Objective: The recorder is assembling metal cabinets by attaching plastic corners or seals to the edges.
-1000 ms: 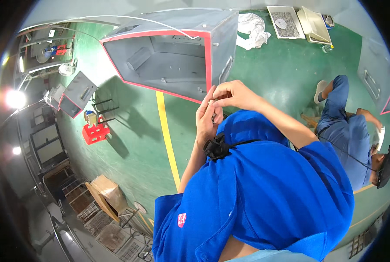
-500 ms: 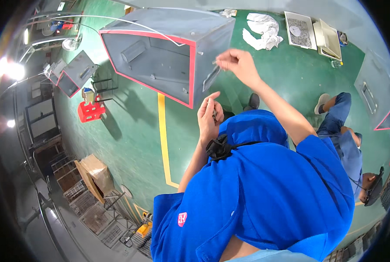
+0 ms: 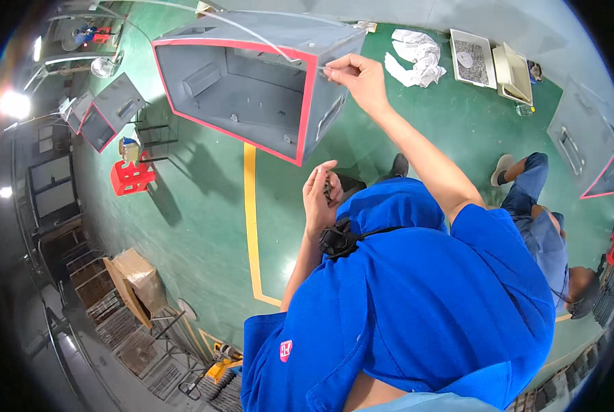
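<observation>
In front of me stands a large grey metal cabinet point(image 3: 252, 27) with a red-edged opening. Its inside shows brackets and small fittings. My right hand point(image 3: 362, 81) pinches at the cabinet's right side, close to the upper corner of the red edge; whatever lies between thumb and fingertips is too small to make out. Below that corner, the side panel carries a long slotted recess point(image 3: 330, 117). Cupped beneath the cabinet's lower right corner, my left hand point(image 3: 318, 196) has its fingers curled round several small dark pieces, partly hidden by the palm.
A white cable point(image 3: 252, 34) crosses the cabinet's top. Crumpled white cloth point(image 3: 417, 58) and a tray of small parts point(image 3: 473, 58) lie beyond, beside a cream bin point(image 3: 513, 72). Another person point(image 3: 537, 213) sits at right near a similar cabinet point(image 3: 582, 141). A red stool point(image 3: 132, 177) stands left.
My right hand has moved up and left from the slotted recess to the cabinet's upper corner. The left hand has dropped slightly, still curled round the small pieces.
</observation>
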A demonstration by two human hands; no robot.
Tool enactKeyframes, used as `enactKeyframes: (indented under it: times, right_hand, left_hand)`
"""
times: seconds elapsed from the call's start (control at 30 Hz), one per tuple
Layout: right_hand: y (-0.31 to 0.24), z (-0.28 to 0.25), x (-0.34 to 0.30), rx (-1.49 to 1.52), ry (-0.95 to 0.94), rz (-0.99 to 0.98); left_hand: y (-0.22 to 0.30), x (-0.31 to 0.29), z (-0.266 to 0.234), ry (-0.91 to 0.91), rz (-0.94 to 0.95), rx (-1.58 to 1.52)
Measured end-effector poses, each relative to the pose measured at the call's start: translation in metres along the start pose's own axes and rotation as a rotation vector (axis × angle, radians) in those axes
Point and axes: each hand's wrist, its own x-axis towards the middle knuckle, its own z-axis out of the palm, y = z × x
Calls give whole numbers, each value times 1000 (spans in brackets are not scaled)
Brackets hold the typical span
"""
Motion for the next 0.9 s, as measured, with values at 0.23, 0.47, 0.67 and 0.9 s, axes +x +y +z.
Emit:
enactKeyframes:
  times: [0.23,0.47,0.67,0.9]
  right_hand:
    - [18,24,11,-46,220,-79]
    - [23,37,20,-10,252,-201]
    - [29,36,38,-192,314,-269]
    - [53,48,50,-509,464,-354]
  left_hand:
    - [34,-4,-59,-34,13,-28]
    - [73,-11,-131,63,51,-17]
    - [94,-14,-183,77,64,-88]
    - [102,-15,-230,104,47,-174]
